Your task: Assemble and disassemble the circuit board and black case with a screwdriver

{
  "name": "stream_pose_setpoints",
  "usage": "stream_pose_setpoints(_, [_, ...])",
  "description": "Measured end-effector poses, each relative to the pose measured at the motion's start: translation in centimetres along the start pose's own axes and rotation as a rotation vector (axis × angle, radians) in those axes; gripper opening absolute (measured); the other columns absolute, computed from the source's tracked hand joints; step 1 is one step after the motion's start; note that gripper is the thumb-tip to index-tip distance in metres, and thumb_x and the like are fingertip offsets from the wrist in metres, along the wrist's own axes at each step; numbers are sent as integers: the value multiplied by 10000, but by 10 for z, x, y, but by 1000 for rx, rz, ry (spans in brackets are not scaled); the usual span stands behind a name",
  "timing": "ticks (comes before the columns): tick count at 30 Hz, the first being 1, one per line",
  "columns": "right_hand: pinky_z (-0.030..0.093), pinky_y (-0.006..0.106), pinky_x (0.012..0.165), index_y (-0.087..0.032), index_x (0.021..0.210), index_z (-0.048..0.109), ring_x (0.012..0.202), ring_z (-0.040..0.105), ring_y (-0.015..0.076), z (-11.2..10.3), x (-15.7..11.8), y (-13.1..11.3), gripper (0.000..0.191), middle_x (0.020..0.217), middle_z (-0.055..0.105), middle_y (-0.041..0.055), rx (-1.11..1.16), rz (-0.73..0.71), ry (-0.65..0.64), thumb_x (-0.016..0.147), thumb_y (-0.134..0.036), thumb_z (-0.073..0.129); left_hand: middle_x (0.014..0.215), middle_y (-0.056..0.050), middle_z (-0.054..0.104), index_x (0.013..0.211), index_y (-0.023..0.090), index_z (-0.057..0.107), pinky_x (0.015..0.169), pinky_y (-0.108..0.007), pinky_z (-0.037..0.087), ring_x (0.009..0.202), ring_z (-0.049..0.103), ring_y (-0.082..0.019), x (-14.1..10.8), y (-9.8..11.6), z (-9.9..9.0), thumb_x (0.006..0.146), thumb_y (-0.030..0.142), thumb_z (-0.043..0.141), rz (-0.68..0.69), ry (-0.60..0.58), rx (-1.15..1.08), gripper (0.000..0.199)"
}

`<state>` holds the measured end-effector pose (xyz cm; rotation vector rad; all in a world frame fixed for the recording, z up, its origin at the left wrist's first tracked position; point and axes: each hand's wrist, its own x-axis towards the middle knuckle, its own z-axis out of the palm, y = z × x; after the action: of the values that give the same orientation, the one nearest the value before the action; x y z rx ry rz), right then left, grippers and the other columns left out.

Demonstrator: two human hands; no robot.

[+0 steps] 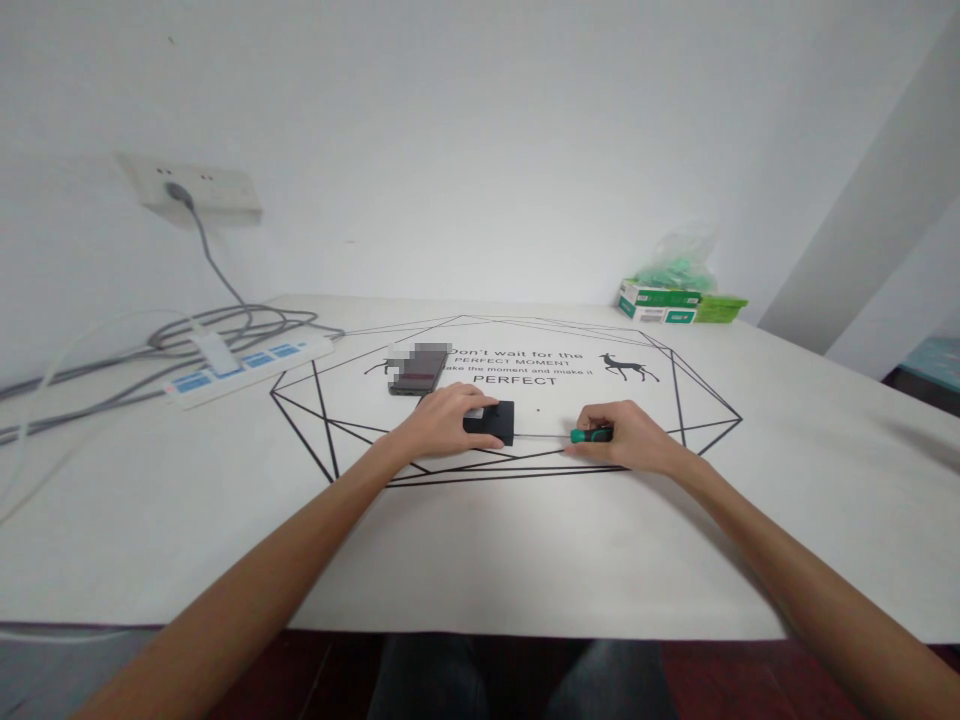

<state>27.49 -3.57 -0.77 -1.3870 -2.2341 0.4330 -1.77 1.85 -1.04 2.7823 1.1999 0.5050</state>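
A small black box-shaped device (501, 424) lies on the white table (525, 560), with my left hand (448, 420) wrapped over its left part. My right hand (626, 435) grips the green and black handle of a screwdriver (592, 435). The screwdriver's thin metal shaft lies level and points left, reaching the right side of the black device. Whether its tip touches a screw is too small to tell. Just behind my left hand a dark phone (420, 369) rests on the table.
A white power strip (251, 370) with a plugged-in white charger and grey cables (172, 345) occupies the left side. Green and white boxes (660, 300) with a clear plastic bag (682, 262) on them stand at the back right. A wall socket (199, 190) is behind.
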Motion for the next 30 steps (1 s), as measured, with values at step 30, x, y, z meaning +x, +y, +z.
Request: stream_pose_setpoints(30, [314, 269, 560, -182, 747, 666, 573, 488, 134, -5, -1, -1, 350, 652, 629, 23, -47, -13, -17, 854, -483, 523, 1152, -89, 656, 1174, 214, 644, 902, -373, 449, 1066, 585, -270, 0, 1, -1, 705, 684, 630, 3, 28, 12, 664])
